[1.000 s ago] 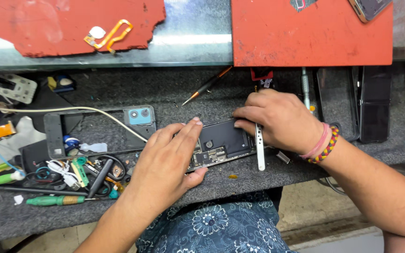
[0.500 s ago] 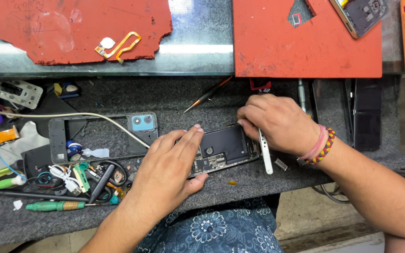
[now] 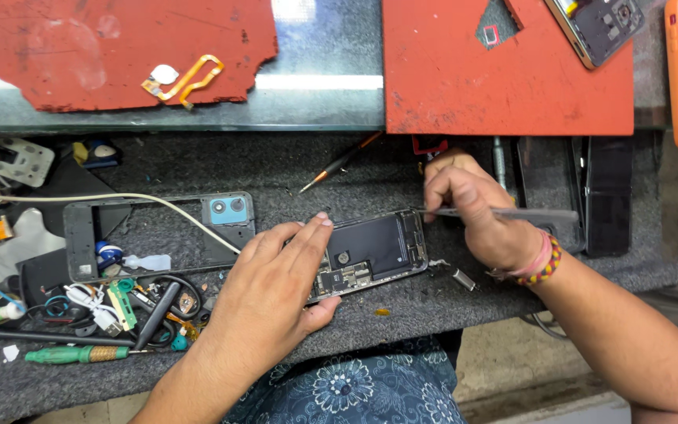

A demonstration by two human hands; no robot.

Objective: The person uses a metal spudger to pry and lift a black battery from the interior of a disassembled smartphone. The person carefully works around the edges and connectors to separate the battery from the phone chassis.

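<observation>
An opened phone with its dark battery and circuit board showing lies on the grey felt bench. My left hand lies flat on the phone's left part, pinning it down. My right hand is at the phone's right end and grips metal tweezers, held level with the tips pointing left at the phone's upper right corner. A beaded bracelet is on my right wrist.
An empty phone frame with a blue camera module and a white cable lies left. Small tools, a green screwdriver and loose parts crowd the lower left. An orange-handled screwdriver is behind the phone. Red mats and another open phone sit on the shelf.
My right hand has turned the tweezers from pointing down beside the phone to lying level, tips at the phone's upper right corner. My left hand stays on the phone.
</observation>
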